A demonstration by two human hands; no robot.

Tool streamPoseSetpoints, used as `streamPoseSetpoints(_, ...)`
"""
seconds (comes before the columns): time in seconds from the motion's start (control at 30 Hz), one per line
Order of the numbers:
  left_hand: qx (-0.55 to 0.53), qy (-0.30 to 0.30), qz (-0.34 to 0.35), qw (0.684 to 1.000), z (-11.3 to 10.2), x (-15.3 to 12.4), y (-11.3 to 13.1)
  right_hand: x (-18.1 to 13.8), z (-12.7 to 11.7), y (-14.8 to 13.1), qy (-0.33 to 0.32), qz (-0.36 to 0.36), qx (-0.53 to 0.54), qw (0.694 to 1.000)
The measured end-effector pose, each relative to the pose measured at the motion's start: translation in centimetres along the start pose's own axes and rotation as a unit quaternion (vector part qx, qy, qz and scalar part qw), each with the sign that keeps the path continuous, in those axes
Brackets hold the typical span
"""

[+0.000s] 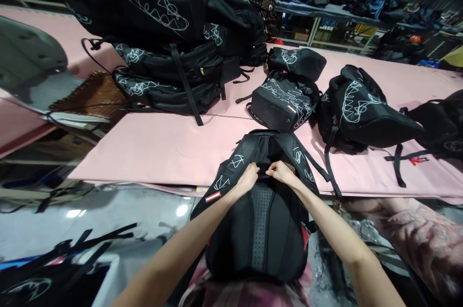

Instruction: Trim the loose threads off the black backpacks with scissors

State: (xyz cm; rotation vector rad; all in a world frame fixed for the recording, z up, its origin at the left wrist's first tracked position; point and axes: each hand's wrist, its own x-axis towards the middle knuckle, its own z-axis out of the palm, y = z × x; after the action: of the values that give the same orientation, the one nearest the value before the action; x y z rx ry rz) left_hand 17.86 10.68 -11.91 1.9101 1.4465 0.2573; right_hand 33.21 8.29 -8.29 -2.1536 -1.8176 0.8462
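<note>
A black backpack (231, 237) leans from the pink table's front edge down onto my lap, its padded back panel facing me. White scribbled drawings mark its two shoulder straps, and a small red-and-white label (213, 196) sits on the left one. Between the straps, my left hand (249, 179) is closed in a pinch at the top of the back panel. Just to its right, my right hand (281, 172) pinches the dark fabric at the same height, a small gap apart. The exact bit of fabric under the fingertips is hard to make out.
Stacked black backpacks (170, 75) stand at the left of the pink table (152, 147). More backpacks (361, 109) lie ahead and to the right. A grey chair (29, 51) is at far left, a white bin (108, 280) at lower left. Another person's patterned clothing (423, 239) shows at right.
</note>
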Motion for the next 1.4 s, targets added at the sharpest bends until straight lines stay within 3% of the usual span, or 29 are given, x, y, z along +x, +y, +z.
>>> streamPoseSetpoints(0.17, -0.024, 0.009, 0.01, 1.0, 0.1, 0.4, 0.2, 0.3, 0.5, 0.2, 0.004, -0.015, 0.015, 1.0)
streamPoseSetpoints(0.27, -0.043, 0.009, 0.041, 0.998, -0.9, 0.0, 0.4, 0.4, 0.6, 0.7, 0.03, -0.022, 0.042, 0.998)
streamPoseSetpoints(0.47, -0.039, -0.109, 0.245, 0.963, -4.2, -3.2, -0.1, 1.0, -0.6, 2.5, 0.095, -0.062, 0.141, 0.984)
streamPoseSetpoints(0.53, -0.004, -0.087, 0.248, 0.965, -4.7, -3.4, -0.2, 0.5, -0.7, 2.8, 0.097, -0.085, 0.167, 0.977)
streamPoseSetpoints(0.63, 0.049, 0.01, 0.181, 0.982, -4.9, -1.6, 0.1, -1.4, -0.1, 3.2, 0.095, -0.118, 0.194, 0.969)
streamPoseSetpoints(0.7, 0.078, 0.033, 0.179, 0.98, -5.0, 0.3, 0.6, -3.1, 0.7, 3.7, 0.12, -0.159, 0.191, 0.961)
streamPoseSetpoints(0.87, 0.159, -0.062, 0.307, 0.936, -4.1, 4.6, 3.0, -5.5, 2.6, 5.0, 0.178, -0.302, 0.127, 0.928)
streamPoseSetpoints(1.0, 0.225, -0.144, 0.415, 0.87, -2.3, 6.4, 4.9, -5.2, 2.7, 5.4, 0.177, -0.326, 0.104, 0.923)
streamPoseSetpoints(1.13, 0.266, -0.175, 0.464, 0.827, -0.9, 7.2, 5.1, -4.5, 2.4, 5.5, 0.165, -0.334, 0.106, 0.922)
streamPoseSetpoints(1.27, 0.281, -0.162, 0.465, 0.824, -0.7, 7.3, 4.5, -4.3, 2.2, 5.6, 0.161, -0.336, 0.1, 0.923)
streamPoseSetpoints(1.4, 0.288, -0.133, 0.428, 0.846, -1.0, 6.6, 3.7, -4.2, 1.9, 5.7, 0.164, -0.333, 0.101, 0.923)
